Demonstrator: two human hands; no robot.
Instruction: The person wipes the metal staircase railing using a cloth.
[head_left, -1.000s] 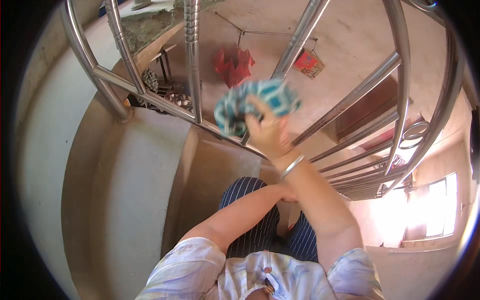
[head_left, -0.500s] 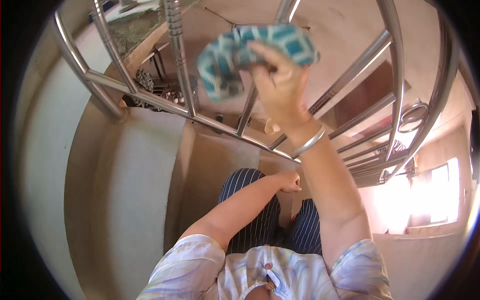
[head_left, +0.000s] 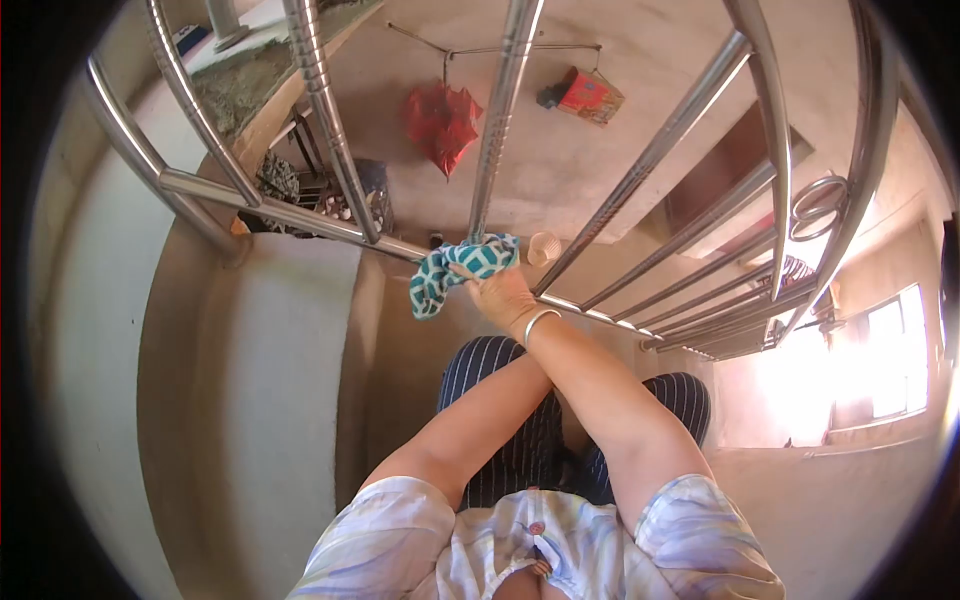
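Observation:
My right hand (head_left: 503, 297), with a bangle (head_left: 540, 322) at the wrist, is closed on a teal-and-white patterned cloth (head_left: 432, 286). The cloth is bunched at the foot of an upright steel bar (head_left: 493, 125), where it meets the railing's lower rail (head_left: 330, 227). One end of the cloth hangs down to the left of my fingers. My left forearm (head_left: 455, 420) crosses beneath the right one above my lap. The left hand itself is hidden under the right forearm, so its fingers do not show.
Steel railing bars (head_left: 655, 155) fan out ahead and to the right. Pale stair steps (head_left: 285, 370) lie at the left. Beyond the railing, a red umbrella-like item (head_left: 443, 125) and a red box-like item (head_left: 592, 97) hang lower down. A bright window (head_left: 893, 355) is at the right.
My right hand has come down and toward me with the cloth, from high across the bars to the lower rail. My left hand, seen closed before, is now covered by the right forearm.

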